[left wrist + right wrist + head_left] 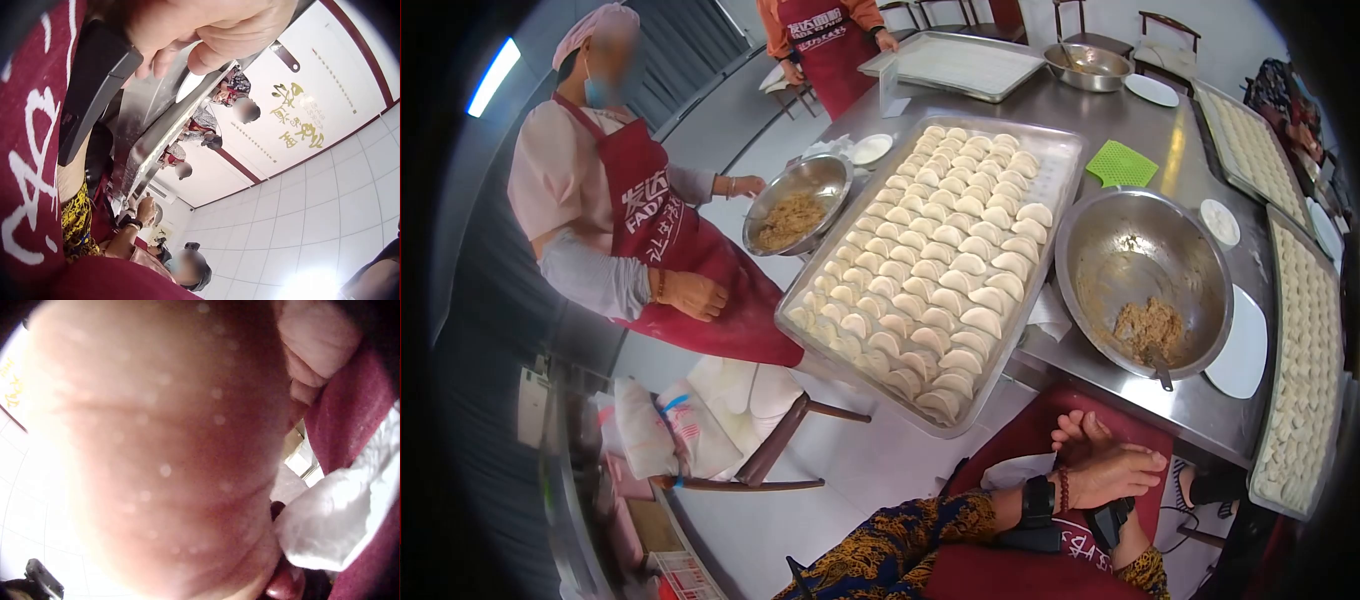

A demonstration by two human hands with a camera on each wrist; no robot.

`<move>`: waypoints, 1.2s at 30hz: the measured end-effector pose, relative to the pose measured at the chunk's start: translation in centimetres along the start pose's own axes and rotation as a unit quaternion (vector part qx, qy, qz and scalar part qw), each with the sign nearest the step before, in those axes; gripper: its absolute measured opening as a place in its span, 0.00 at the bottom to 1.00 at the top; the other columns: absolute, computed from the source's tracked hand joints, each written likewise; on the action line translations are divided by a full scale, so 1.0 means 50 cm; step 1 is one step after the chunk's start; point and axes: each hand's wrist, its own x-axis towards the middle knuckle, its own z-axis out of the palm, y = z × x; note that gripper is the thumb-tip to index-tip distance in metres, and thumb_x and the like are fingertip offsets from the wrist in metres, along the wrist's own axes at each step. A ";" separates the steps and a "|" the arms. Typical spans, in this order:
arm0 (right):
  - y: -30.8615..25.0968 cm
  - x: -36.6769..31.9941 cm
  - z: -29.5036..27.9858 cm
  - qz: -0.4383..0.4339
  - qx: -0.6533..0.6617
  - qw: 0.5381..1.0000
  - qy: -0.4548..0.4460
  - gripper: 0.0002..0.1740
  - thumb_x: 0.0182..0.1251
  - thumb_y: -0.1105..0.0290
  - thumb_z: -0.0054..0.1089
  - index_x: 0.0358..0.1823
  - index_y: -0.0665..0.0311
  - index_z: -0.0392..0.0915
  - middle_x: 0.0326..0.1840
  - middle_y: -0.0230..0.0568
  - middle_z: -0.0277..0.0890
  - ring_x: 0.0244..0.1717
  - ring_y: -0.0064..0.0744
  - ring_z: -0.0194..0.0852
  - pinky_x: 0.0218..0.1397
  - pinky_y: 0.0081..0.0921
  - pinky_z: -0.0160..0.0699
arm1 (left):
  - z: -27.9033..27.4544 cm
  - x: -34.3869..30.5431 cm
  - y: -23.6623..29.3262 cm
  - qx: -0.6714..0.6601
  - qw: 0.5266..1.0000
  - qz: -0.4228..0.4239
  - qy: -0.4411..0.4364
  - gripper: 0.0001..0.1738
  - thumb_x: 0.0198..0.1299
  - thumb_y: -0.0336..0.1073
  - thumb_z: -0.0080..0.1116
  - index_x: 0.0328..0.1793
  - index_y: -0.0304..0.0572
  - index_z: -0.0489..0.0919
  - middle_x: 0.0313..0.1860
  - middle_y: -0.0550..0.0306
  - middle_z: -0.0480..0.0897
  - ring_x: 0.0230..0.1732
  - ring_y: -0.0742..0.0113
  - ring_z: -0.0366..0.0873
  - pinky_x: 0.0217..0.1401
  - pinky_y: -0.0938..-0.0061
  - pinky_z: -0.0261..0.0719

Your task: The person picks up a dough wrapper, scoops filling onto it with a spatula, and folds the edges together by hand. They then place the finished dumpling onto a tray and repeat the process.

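Note:
Both bare hands are together over my red apron [990, 550], crossed near the wrists, and no object shows in either. My left hand [1112, 476], with a beaded bracelet at its wrist, lies across the right with its fingers stretched toward the table. Behind it, my right hand [1084, 432] shows loosely bent fingers pointing up; its palm is mostly hidden. Just beyond the hands, on the metal table [1040, 350], stands a large steel bowl [1090, 240] with a clump of filling [1150, 328] and a utensil handle in it. Left of it is a big tray [1055, 170] of dumplings [950, 250].
A person in a red apron [635, 180] stands at the left beside another bowl of filling [792, 215]. More dumpling trays [1305, 370] line the right side. A white plate [1242, 345] and a green mat [1122, 163] flank the large bowl. A chair [775, 440] holds bags.

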 end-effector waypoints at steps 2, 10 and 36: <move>0.000 -0.001 -0.002 0.002 0.007 1.000 -0.008 0.17 0.77 0.56 0.54 0.53 0.61 0.77 0.50 0.46 0.83 0.46 0.44 0.84 0.51 0.44 0.85 | -0.004 -0.001 0.005 0.000 1.000 -0.001 0.002 0.29 0.66 0.57 0.56 0.60 0.42 0.75 0.61 0.44 0.76 0.65 0.55 0.71 0.67 0.60 0.68; 0.003 0.011 -0.009 0.009 0.012 0.999 -0.029 0.17 0.77 0.55 0.54 0.51 0.59 0.79 0.48 0.45 0.84 0.45 0.43 0.85 0.49 0.43 0.85 | -0.011 0.005 -0.007 -0.035 0.999 0.003 0.030 0.25 0.64 0.57 0.59 0.56 0.49 0.76 0.58 0.49 0.77 0.63 0.58 0.72 0.64 0.62 0.70; -0.004 -0.001 0.003 0.004 0.006 1.000 -0.015 0.15 0.75 0.56 0.57 0.51 0.58 0.80 0.50 0.45 0.84 0.46 0.42 0.84 0.50 0.42 0.84 | -0.018 0.018 -0.020 -0.059 0.996 0.006 0.073 0.21 0.67 0.56 0.55 0.57 0.53 0.78 0.53 0.58 0.81 0.57 0.67 0.78 0.56 0.70 0.76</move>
